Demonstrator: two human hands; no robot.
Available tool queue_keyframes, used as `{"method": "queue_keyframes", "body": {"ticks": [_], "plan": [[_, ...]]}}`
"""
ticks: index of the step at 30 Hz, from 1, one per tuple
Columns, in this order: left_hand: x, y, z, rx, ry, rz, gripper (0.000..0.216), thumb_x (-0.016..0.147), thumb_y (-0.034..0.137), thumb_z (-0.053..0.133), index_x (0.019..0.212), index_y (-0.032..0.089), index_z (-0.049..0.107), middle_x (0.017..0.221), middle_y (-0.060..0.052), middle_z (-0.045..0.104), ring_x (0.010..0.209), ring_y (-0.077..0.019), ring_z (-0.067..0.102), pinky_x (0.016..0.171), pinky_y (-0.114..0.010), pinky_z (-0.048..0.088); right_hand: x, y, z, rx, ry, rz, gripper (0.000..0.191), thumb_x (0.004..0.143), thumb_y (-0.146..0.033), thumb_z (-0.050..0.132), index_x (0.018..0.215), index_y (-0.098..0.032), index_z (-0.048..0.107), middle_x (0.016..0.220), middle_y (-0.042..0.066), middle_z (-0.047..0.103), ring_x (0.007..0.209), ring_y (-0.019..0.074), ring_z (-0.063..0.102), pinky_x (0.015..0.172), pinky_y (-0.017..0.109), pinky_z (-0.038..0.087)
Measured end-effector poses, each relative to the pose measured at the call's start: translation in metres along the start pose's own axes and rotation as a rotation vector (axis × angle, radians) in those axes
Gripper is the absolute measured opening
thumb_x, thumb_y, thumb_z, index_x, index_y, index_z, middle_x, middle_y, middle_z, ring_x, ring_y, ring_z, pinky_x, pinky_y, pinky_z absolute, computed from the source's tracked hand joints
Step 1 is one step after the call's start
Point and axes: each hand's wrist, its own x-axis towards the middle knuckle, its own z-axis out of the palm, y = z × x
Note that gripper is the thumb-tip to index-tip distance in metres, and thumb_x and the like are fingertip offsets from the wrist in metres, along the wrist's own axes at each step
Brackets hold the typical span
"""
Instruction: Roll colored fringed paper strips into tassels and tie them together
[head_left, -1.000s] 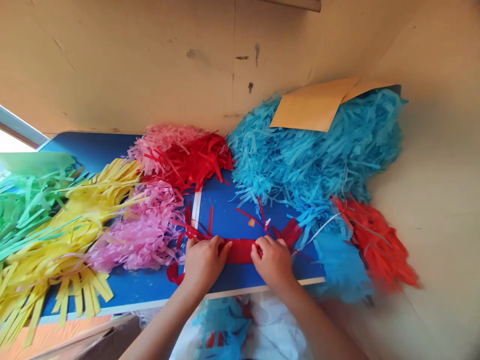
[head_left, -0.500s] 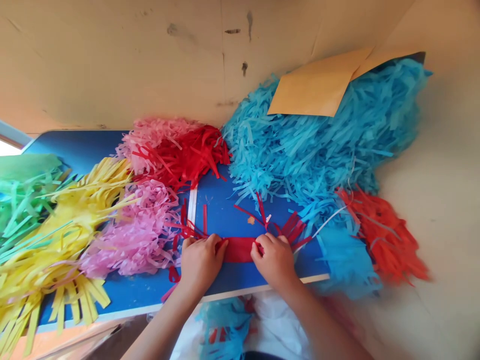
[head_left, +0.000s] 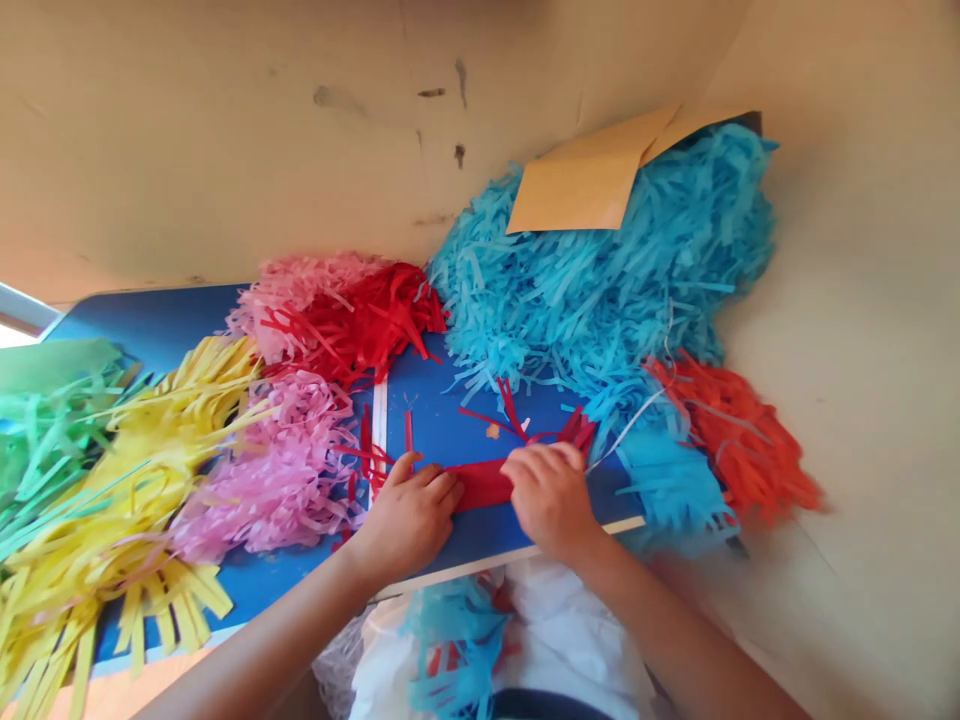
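Left hand [head_left: 405, 515]: fingers curled, pressing left end of red fringed strip [head_left: 480, 483] onto blue table [head_left: 457, 420]. Strip lies flat near table's near edge, between hands. Right hand [head_left: 551, 492]: fingers bent, pinching strip's right end.

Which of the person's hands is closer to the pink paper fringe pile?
The left hand. It lies just right of the pink fringe pile, pressing the red paper strip. The right hand lies farther right, on the strip's other end.

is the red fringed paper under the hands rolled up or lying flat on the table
Lying flat. The red fringed paper sits as a flat band on the blue table, between the left hand and right hand pressing it.
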Motion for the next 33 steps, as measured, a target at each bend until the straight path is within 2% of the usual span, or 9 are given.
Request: {"method": "queue_keyframes", "body": {"ticks": [2,4,7,11,15,18,21,24,33], "plan": [[0.003,0.003,-0.006,-0.019,-0.013,-0.01,0.027,0.08,0.019,0.057,0.105,0.018,0.067,0.099,-0.009,0.071,0.092,-0.0267,0.062,0.107,-0.054,0.027,0.0,0.0,-0.001,0.109,-0.163,-0.181,0.029,0.082,-0.009,0.053,0.108,-0.02,0.061,0.105,0.007,0.068,0.097,0.023,0.057,0.094,0.04,0.031],[0.005,0.006,-0.008,0.016,-0.016,-0.007,0.026,0.078,0.017,0.057,0.101,0.017,0.068,0.092,-0.008,0.07,0.088,-0.0268,0.063,0.11,-0.058,0.023,0.0,0.003,0.001,0.14,-0.245,-0.202,0.035,0.076,-0.01,0.054,0.11,-0.017,0.06,0.107,0.009,0.068,0.099,0.0249,0.056,0.092,0.041,0.032],[0.004,0.005,-0.003,0.094,0.022,-0.019,0.023,0.083,0.009,0.049,0.092,0.018,0.069,0.083,-0.006,0.07,0.079,-0.0234,0.064,0.112,-0.059,0.021,0.002,0.01,0.004,0.167,-0.22,-0.127,0.037,0.073,-0.007,0.051,0.108,-0.016,0.06,0.11,0.01,0.067,0.101,0.0248,0.056,0.092,0.04,0.033],[0.001,-0.003,0.002,-0.002,0.119,-0.127,0.026,0.087,0.009,0.046,0.086,0.021,0.07,0.087,-0.003,0.074,0.079,-0.0204,0.067,0.113,-0.056,0.021,0.004,0.017,0.004,0.204,-0.202,-0.107,0.037,0.073,-0.01,0.058,0.109,-0.017,0.062,0.11,0.007,0.067,0.102,0.0236,0.057,0.094,0.039,0.033],[0.0,-0.003,0.001,-0.06,0.119,-0.195,0.016,0.084,0.02,0.056,0.09,0.022,0.07,0.092,-0.004,0.074,0.091,-0.0244,0.066,0.113,-0.057,0.018,0.007,0.022,0.007,0.223,-0.172,-0.087,0.017,0.082,-0.017,0.067,0.099,-0.02,0.069,0.101,0.003,0.068,0.095,0.0193,0.06,0.09,0.036,0.034],[-0.002,-0.004,0.003,-0.061,0.131,-0.213,0.016,0.089,0.028,0.056,0.09,0.023,0.071,0.092,-0.004,0.074,0.091,-0.0246,0.066,0.112,-0.058,0.018,0.011,0.027,0.008,0.267,-0.174,-0.036,0.006,0.088,-0.018,0.069,0.088,-0.022,0.072,0.092,-0.001,0.068,0.087,0.0145,0.061,0.085,0.032,0.034],[-0.006,-0.012,0.008,-0.144,0.143,-0.247,0.022,0.095,0.028,0.052,0.087,0.026,0.073,0.091,-0.002,0.074,0.091,-0.0222,0.066,0.108,-0.055,0.023,0.015,0.03,0.007,0.299,-0.199,0.025,0.007,0.089,-0.019,0.07,0.084,-0.023,0.073,0.089,-0.003,0.067,0.086,0.0129,0.061,0.082,0.03,0.033],[-0.009,-0.019,0.011,-0.204,0.148,-0.327,0.024,0.094,0.033,0.054,0.082,0.025,0.073,0.09,-0.003,0.073,0.095,-0.024,0.064,0.101,-0.052,0.029,0.019,0.03,0.006,0.266,-0.21,0.089,0.011,0.091,-0.024,0.069,0.081,-0.022,0.073,0.087,-0.002,0.066,0.087,0.0142,0.06,0.077,0.03,0.031],[-0.006,-0.017,0.013,-0.206,0.17,-0.405,0.027,0.091,0.033,0.056,0.07,0.024,0.07,0.084,-0.003,0.07,0.092,-0.0234,0.061,0.099,-0.049,0.032,0.028,0.025,0.008,0.11,-0.216,0.2,0.022,0.083,-0.03,0.076,0.067,-0.02,0.066,0.078,-0.001,0.062,0.083,0.0165,0.056,0.07,0.031,0.028]]}}
